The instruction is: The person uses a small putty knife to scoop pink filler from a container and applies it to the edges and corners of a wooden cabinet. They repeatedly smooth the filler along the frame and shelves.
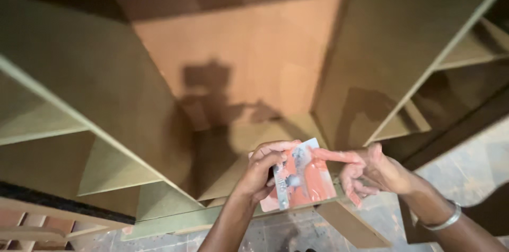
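Hands meet low in front of a tall wooden cabinet [238, 61] with open shelves on both sides. Left hand [264, 170] is closed around the near edge of a flat card [303, 177] smeared with orange-pink paste and grey patches, thumb pressed onto its face. Right hand [366, 172], with a metal bangle [444, 219] on its wrist, holds nothing; its paste-coated forefinger lies stretched across the card's upper corner, other fingers curled loosely beside it. Card sits tilted between both hands, just above the cabinet's bottom board [175, 220].
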